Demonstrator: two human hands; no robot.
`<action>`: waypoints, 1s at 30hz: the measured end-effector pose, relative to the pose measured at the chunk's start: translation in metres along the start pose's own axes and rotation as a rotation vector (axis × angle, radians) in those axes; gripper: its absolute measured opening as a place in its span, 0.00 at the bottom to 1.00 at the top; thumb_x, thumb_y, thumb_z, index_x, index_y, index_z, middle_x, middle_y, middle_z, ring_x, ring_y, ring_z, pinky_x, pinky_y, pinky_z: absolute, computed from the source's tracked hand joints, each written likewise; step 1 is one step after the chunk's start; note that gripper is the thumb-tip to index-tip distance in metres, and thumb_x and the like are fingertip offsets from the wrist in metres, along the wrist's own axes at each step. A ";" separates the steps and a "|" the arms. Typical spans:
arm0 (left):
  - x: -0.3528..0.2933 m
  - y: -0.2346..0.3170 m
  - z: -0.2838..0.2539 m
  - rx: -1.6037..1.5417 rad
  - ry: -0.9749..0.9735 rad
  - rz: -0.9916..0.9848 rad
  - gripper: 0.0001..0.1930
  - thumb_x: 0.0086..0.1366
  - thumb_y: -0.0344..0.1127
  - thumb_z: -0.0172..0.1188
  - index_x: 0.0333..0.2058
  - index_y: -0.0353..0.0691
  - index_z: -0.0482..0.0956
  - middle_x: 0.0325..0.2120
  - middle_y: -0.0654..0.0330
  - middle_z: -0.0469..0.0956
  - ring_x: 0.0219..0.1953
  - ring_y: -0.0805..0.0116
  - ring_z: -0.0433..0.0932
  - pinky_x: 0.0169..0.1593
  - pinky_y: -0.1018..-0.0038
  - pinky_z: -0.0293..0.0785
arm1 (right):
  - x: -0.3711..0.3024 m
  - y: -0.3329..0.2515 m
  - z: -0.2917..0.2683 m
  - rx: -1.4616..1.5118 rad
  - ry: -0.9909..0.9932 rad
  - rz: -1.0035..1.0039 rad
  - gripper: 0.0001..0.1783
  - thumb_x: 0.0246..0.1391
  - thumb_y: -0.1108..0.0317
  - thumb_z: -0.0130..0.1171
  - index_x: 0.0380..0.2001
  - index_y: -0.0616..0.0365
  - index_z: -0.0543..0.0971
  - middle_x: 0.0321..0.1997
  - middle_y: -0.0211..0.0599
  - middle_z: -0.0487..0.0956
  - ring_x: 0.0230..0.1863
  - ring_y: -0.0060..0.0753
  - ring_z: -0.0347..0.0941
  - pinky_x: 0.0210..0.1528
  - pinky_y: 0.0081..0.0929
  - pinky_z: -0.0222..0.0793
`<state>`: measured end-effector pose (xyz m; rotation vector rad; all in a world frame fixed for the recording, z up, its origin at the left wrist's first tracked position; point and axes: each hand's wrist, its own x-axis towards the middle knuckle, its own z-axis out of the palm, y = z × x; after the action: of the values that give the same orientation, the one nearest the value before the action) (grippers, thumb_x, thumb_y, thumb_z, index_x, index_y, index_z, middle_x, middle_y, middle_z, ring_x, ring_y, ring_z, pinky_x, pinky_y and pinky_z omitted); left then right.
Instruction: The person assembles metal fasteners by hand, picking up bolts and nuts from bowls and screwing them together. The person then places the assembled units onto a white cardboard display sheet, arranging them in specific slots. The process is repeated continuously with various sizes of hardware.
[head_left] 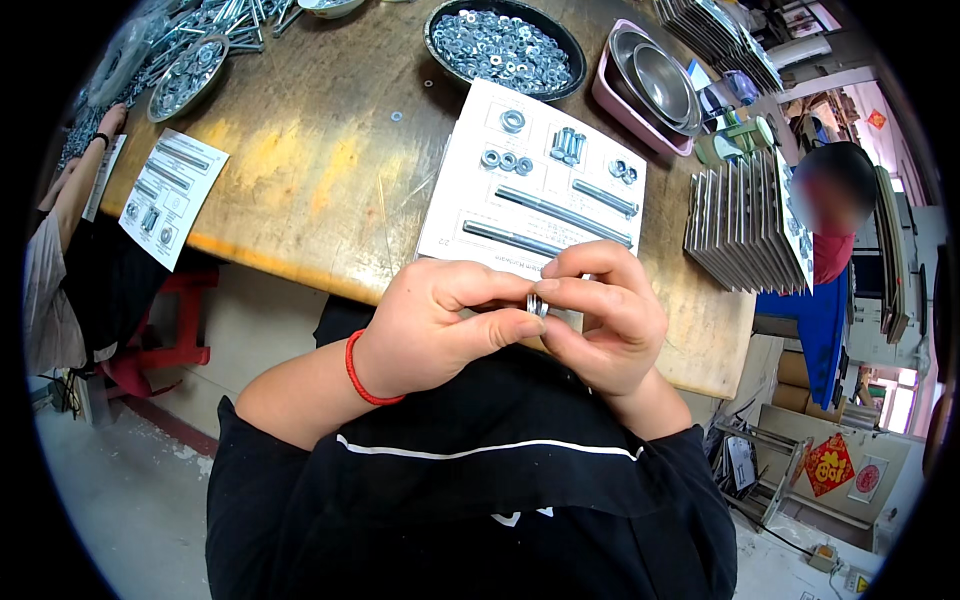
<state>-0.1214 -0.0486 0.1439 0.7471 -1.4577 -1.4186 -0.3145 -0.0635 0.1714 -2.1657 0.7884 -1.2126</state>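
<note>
My left hand [432, 318], with a red cord round its wrist, pinches a small stack of silver washers [537, 303] between thumb and forefinger. Closed on the same stack from the other side are the fingertips of my right hand [612, 318]. The stack is held over the table's front edge, and the fingers partly cover it. Just beyond my hands lies a white card [455, 190] with long bolts [560, 217], shorter bolts [567, 146] and several washers [507, 161] set on it. My hands hide its near right corner.
On the wooden table [330, 200] stand a dark bowl of washers [505, 50] and a pink basin [604, 88] holding metal bowls. Upright cards [745, 225] are stacked at right. Another card [172, 195] lies left, near a co-worker's arm [85, 190]. Another person [835, 210] is at right.
</note>
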 end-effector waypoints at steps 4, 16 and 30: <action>0.002 0.001 -0.004 0.006 -0.039 -0.032 0.12 0.60 0.35 0.66 0.37 0.33 0.82 0.27 0.59 0.82 0.30 0.76 0.79 0.35 0.80 0.74 | 0.002 0.003 -0.001 -0.037 -0.043 -0.017 0.18 0.33 0.80 0.67 0.34 0.59 0.81 0.34 0.37 0.76 0.32 0.32 0.72 0.32 0.24 0.67; 0.006 -0.009 -0.020 -0.165 -0.120 -0.280 0.11 0.61 0.30 0.63 0.39 0.30 0.80 0.29 0.56 0.82 0.33 0.74 0.80 0.38 0.82 0.75 | 0.064 0.046 -0.037 -0.555 -0.231 0.228 0.10 0.36 0.70 0.63 0.27 0.58 0.80 0.28 0.34 0.74 0.28 0.35 0.73 0.30 0.28 0.69; 0.007 -0.016 -0.035 -0.202 -0.106 -0.158 0.17 0.61 0.40 0.64 0.39 0.29 0.78 0.30 0.54 0.82 0.33 0.72 0.81 0.38 0.82 0.76 | 0.089 0.071 -0.028 -0.750 -0.552 0.353 0.10 0.39 0.67 0.62 0.28 0.56 0.81 0.32 0.38 0.81 0.35 0.41 0.78 0.38 0.34 0.74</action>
<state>-0.0948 -0.0718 0.1261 0.6796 -1.3326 -1.7213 -0.3172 -0.1795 0.1854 -2.5728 1.4306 -0.0959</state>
